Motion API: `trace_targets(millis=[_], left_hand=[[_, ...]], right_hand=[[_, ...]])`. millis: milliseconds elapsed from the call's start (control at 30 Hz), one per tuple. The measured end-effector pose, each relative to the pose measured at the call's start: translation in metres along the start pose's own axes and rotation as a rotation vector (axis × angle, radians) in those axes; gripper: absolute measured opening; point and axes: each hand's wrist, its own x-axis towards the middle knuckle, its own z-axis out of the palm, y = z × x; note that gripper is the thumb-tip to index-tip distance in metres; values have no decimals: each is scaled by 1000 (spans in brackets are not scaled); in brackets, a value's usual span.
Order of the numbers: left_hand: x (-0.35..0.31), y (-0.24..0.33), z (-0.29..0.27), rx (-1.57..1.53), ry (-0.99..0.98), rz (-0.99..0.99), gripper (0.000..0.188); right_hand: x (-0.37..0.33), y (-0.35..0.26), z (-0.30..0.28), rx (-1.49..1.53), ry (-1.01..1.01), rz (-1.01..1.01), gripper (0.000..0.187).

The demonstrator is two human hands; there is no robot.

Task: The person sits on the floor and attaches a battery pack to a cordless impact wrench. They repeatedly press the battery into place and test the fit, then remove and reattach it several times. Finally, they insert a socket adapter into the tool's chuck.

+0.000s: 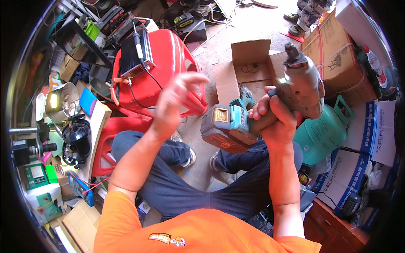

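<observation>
My right hand (pixel 278 120) is wrapped round the grip of a worn cordless impact wrench (pixel 303 86), with a finger by the trigger. The tool's square drive points up and away, and a dark battery pack (pixel 223 133) with a teal section sits at the grip's base. My left hand (pixel 173 99) is raised in the air, smeared by motion, its fingers stretched out and nothing in them. It is nearest to a red plastic stool (pixel 175 46), which bears a black soldering station (pixel 147 55) and a soldering iron (pixel 138 44).
Beyond the wrench stands an open cardboard box (pixel 225 82) with a teal tool (pixel 246 99) at its near edge. A green tank (pixel 320 139) and stacked cartons (pixel 341 177) line the right. Clutter and a black motor-like part (pixel 76 133) fill the left. Another person's legs (pixel 311 17) show far right.
</observation>
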Motion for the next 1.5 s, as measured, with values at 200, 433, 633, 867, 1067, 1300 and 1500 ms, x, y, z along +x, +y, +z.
trace_targets(millis=[200, 433, 633, 867, 1067, 1300, 1500], left_hand=[[-19, -6, 38, 44, -306, -310, 93], [-31, -17, 40, 3, -356, -350, 95], [-34, -18, 39, 37, -337, -333, 94], [-35, -19, 43, 95, -323, -267, 90], [-36, -13, 41, 136, -323, -285, 90], [-37, -13, 43, 150, -306, -289, 90], [-42, -14, 45, 197, -264, -238, 90]], right_hand=[[4, 3, 6, 8, 20, 24, 38], [3, 4, 5, -19, -70, 124, 32], [3, 7, 7, -52, -28, 114, 28], [5, 5, 8, -173, -70, 79, 30], [3, 7, 9, -61, -28, 140, 23], [4, 6, 9, -55, 4, 154, 26], [3, 14, 11, -98, 56, 8, 38]])
